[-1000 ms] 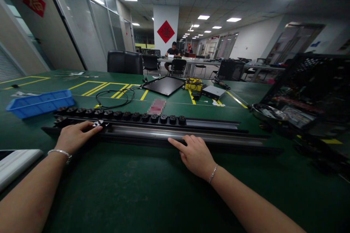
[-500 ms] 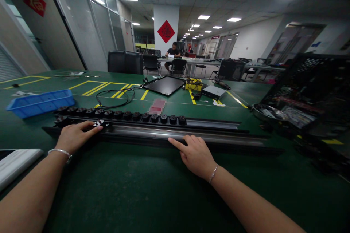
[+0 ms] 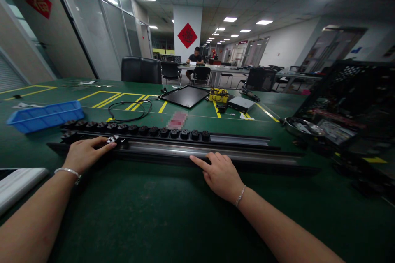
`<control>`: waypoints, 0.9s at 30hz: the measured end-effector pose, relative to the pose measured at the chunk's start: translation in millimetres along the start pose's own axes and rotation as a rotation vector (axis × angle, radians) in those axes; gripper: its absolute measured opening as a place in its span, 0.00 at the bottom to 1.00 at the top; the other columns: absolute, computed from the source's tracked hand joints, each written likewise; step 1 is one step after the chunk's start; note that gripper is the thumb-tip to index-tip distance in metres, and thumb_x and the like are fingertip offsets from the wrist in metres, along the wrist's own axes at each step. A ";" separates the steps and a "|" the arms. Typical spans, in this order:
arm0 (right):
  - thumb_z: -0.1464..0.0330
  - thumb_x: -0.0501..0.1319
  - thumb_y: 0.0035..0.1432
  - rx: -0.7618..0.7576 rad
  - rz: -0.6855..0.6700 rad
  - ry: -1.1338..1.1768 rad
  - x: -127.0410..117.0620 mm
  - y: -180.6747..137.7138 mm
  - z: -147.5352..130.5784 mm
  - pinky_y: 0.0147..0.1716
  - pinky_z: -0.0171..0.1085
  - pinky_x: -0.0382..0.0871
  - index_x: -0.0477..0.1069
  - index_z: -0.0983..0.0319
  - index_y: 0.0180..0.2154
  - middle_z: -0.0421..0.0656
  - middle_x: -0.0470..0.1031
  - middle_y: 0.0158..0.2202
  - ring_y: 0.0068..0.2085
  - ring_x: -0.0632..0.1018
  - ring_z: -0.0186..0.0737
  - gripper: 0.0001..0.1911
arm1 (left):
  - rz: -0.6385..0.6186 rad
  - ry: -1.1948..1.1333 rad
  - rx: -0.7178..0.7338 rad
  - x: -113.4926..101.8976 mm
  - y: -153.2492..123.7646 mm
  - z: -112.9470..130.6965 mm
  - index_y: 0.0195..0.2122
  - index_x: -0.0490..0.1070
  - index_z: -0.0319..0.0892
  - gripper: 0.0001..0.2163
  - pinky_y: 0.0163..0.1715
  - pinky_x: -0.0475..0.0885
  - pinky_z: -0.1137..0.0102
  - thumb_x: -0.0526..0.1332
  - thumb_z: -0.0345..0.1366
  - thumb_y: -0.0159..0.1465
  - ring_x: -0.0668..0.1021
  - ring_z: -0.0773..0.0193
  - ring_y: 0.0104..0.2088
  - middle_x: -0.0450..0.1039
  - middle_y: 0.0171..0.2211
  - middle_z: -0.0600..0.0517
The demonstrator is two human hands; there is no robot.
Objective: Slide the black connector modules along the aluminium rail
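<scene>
A long black power track rail (image 3: 256,157) with a shiny metal channel lies across the green table in front of me. At its left part, my left hand (image 3: 80,154) is closed, thumb and forefinger pinching a small black socket module (image 3: 112,139) with a pale, patterned top. The module sits at the channel; whether it is fully seated I cannot tell. Over the rail's near edge, my right hand (image 3: 222,176) rests with its forefinger stretched along the metal and the other fingers curled. Behind runs a second rail (image 3: 243,140) carrying a row of black socket modules (image 3: 153,131).
A blue bin (image 3: 46,116) stands at left, near a coiled black cable (image 3: 129,111). Farther back lie a flat black panel (image 3: 187,96), a yellow box (image 3: 218,94) and a grey box (image 3: 242,104). A metal bowl (image 3: 304,126) is at right. A person (image 3: 196,57) sits far behind.
The socket module in my left hand has shifted very slightly to the right along the rail. My right hand has stayed in place.
</scene>
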State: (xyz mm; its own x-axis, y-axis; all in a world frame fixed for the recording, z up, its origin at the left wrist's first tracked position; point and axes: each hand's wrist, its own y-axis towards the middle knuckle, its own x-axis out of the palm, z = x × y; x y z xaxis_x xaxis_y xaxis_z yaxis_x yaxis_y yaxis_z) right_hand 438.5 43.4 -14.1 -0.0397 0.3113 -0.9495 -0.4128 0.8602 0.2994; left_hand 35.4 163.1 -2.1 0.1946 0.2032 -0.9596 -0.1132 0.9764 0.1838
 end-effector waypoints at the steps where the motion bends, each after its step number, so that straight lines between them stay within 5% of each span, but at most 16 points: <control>1: 0.69 0.53 0.59 0.000 -0.001 0.002 -0.1 0.1 0.1 0.39 0.40 0.54 0.51 0.45 0.62 0.46 0.69 0.43 0.41 0.67 0.42 0.31 | -0.001 0.000 0.003 -0.1 -0.1 0.3 0.42 0.75 0.43 0.25 0.49 0.64 0.60 0.53 0.55 0.54 0.74 0.48 0.49 0.76 0.45 0.46; 27: 0.69 0.53 0.59 0.000 0.001 -0.001 1.2 -0.3 0.8 0.38 0.39 0.53 0.52 0.45 0.62 0.46 0.69 0.43 0.40 0.66 0.41 0.31 | 0.032 -0.024 0.104 9.0 6.1 -12.8 0.41 0.76 0.42 0.31 0.52 0.60 0.58 0.49 0.61 0.50 0.73 0.49 0.49 0.76 0.45 0.44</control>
State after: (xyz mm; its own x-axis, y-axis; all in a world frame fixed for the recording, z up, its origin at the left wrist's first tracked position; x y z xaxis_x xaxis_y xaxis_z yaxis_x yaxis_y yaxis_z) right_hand 439.3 43.9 -15.3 -0.0390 0.3124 -0.9491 -0.4130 0.8599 0.3000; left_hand 24.0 169.9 -12.3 0.2161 0.2350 -0.9477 -0.0179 0.9714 0.2368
